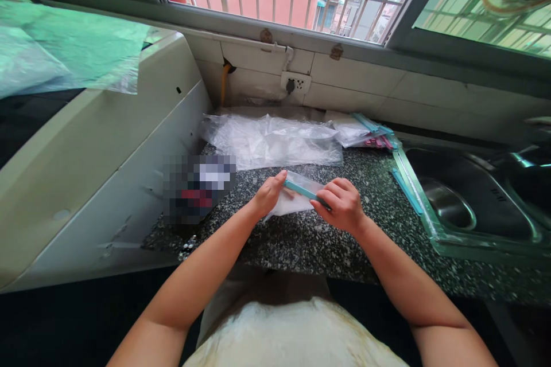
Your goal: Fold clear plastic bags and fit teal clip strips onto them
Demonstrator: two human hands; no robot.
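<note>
Over the speckled dark countertop (284, 246), both my hands hold a clear plastic bag (293, 203) with a turquoise sealing clip (301, 189) lying across it. My left hand (270, 192) pinches the clip's left end, thumb on top. At the other end, the fingers of my right hand (340, 203) wrap round the clip and the bag. The bag's lower part hangs below the clip, close above the counter. What the bag contains, if anything, I cannot make out. Another turquoise clip (407, 192) rests beside the sink, right of my right hand.
Clear plastic bags (279, 140) lie spread behind my hands. Bags with turquoise and pink clips (376, 135) are piled at the back right. A sink (430, 241) is on the right, a large beige appliance (167, 74) on the left. A blurred-out object (200, 189) sits near my left arm.
</note>
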